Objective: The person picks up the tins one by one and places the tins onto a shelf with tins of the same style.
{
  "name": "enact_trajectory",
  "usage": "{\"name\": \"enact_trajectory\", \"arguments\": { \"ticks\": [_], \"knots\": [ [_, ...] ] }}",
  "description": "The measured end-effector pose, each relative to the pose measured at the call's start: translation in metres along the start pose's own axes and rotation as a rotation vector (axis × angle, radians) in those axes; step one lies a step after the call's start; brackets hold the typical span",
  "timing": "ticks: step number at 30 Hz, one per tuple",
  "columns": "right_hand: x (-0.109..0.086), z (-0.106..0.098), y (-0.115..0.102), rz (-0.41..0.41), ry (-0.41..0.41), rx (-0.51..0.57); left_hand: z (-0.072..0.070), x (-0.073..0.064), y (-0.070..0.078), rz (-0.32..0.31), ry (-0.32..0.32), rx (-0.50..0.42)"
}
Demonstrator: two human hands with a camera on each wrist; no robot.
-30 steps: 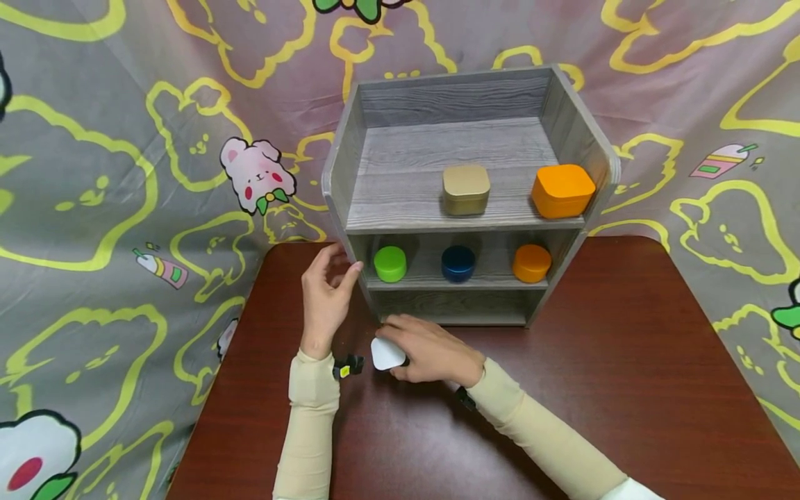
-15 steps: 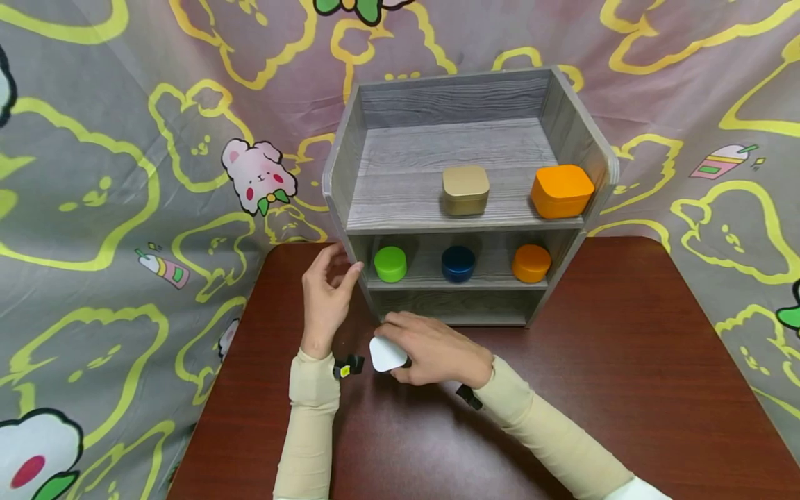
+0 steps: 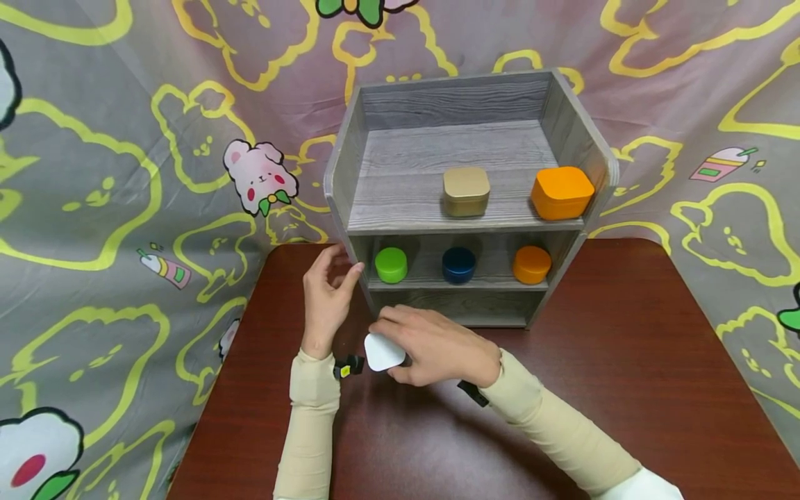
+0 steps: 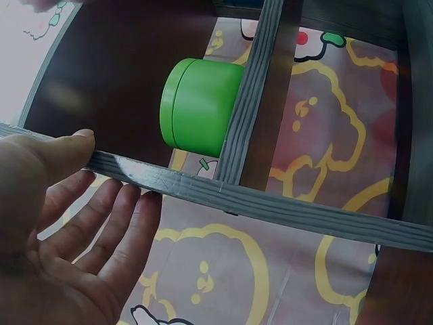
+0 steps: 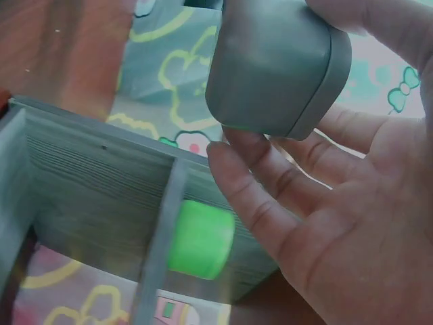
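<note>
We took this for a staged tabletop set, not a lived-in room. A cartoon-printed cloth backdrop [image 3: 125,173], grey with yellow outlines and a pink bear, hung wrinkled behind and to both sides of the hands, hiding any walls. Under the hands lay a dark reddish-brown table [image 3: 625,389]. Just beyond the left hand [image 3: 326,295] stood a small grey wood-grain shelf unit [image 3: 462,139], holding plain coloured tins spaced evenly apart. We saw black straps at both wrists, below beige sleeves.
</note>
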State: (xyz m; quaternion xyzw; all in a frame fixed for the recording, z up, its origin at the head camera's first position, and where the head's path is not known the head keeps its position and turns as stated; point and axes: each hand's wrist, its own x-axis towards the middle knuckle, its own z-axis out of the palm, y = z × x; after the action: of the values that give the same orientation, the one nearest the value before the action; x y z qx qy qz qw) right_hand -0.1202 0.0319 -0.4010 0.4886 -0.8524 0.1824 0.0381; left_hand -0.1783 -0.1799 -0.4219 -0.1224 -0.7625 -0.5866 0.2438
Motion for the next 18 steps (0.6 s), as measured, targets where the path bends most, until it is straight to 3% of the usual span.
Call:
{"name": "enact_trajectory", "arguments": {
  "ticks": [18],
  "knots": [
    [0.004,-0.033,-0.014,-0.09,0.047,-0.054,0.0,0.0,0.001,-0.014,-0.002,-0.005]
  ]
}}
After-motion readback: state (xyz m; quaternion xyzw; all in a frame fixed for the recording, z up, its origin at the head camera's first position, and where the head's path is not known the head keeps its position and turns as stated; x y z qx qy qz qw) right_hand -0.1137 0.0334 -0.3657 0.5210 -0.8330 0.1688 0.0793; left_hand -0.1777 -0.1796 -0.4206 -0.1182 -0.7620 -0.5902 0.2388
